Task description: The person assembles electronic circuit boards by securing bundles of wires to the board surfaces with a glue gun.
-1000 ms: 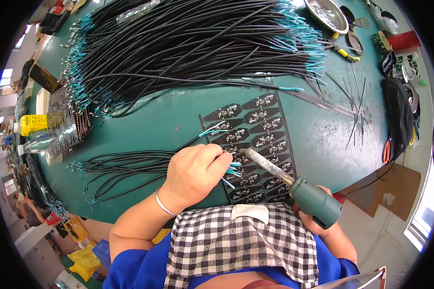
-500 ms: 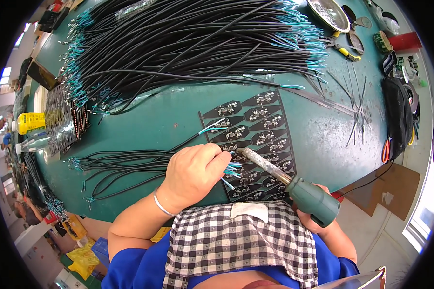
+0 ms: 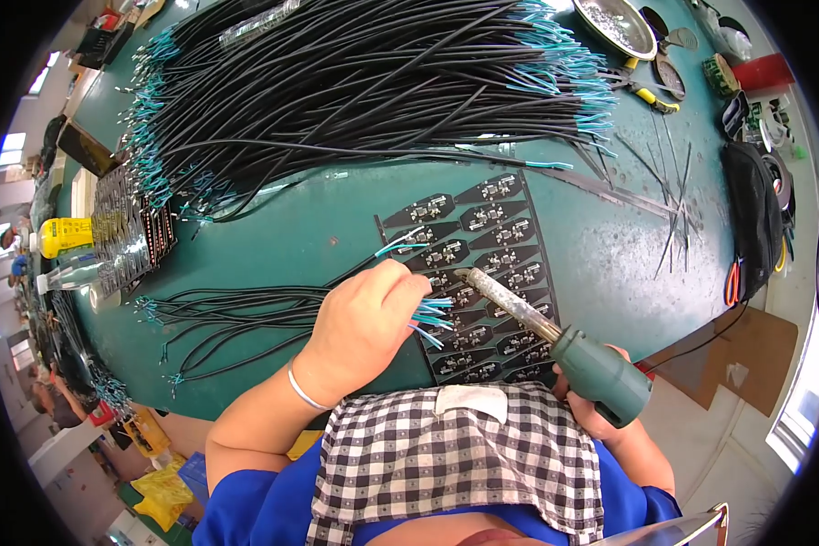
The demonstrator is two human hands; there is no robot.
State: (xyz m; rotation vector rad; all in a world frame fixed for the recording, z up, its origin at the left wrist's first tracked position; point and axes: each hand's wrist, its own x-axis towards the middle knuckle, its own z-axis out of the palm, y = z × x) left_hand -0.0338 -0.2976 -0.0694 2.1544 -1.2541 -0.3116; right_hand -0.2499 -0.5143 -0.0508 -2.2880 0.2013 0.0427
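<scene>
The left hand point(image 3: 364, 314) is curled palm-down, thumb and forefinger close together; its inner side is hidden, so whether a cable is pinched there cannot be told. Thin black rubbery-looking cables point(image 3: 287, 296) run in from the left beneath it, and their teal wire ends point(image 3: 435, 314) show beyond the fingers, over the panel. The cables look light and springy, best held by the black jacket near the end; the bare wire tips probably bend easily.

The right hand point(image 3: 584, 417) is wrapped around the green plastic handle of a soldering iron point(image 3: 569, 348), its discoloured metal barrel slanting up-left. The handle looks the only safe hold; treat the barrel as hot. The tip hangs near the left fingertips, a burn risk, above a flat black panel of pointed circuit boards point(image 3: 505, 227), likely stiff with delicate parts.

One cable's split end lies across the panel's left edge, in the way. Beyond lie a big heap of black cables point(image 3: 373, 86), yellow-handled pliers point(image 3: 648, 96) and a shiny metal bowl point(image 3: 651, 50).
</scene>
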